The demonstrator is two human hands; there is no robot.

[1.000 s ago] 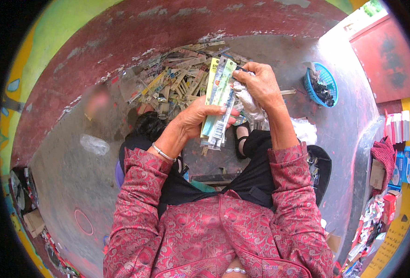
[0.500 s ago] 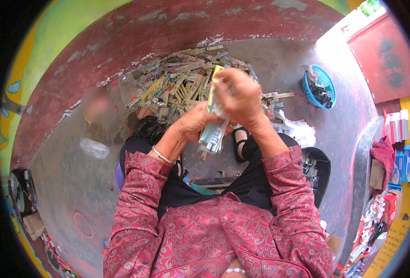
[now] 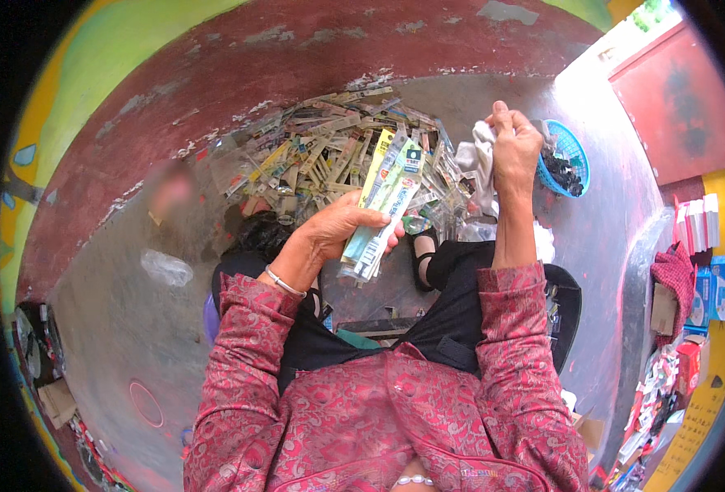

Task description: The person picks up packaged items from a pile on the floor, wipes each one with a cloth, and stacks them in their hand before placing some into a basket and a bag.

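My left hand point(image 3: 339, 225) is closed around a fanned bundle of slim printed packets point(image 3: 387, 201), one yellow-edged and others pale green and white, with the thumb across the front. Off to the right, my raised right hand point(image 3: 513, 156) pinches a crumpled whitish cloth-like piece point(image 3: 480, 164) that hangs beside its fingers. Beyond both hands a wide heap of similar long, flat packets point(image 3: 313, 152) lies on the floor, partly hidden by the bundle.
A blue plastic basket point(image 3: 577, 149) with dark items stands to the right. A black bin point(image 3: 567, 307) sits beside my right leg. Clear plastic point(image 3: 166, 267) lies on the left floor. Blue boxes point(image 3: 723, 287) stand at the far right, and a red wall point(image 3: 239, 70) closes off the back.
My right hand has moved away from the bundle to the right and now holds the whitish piece. The bundle in my left hand is fanned out and shows more of its fronts.
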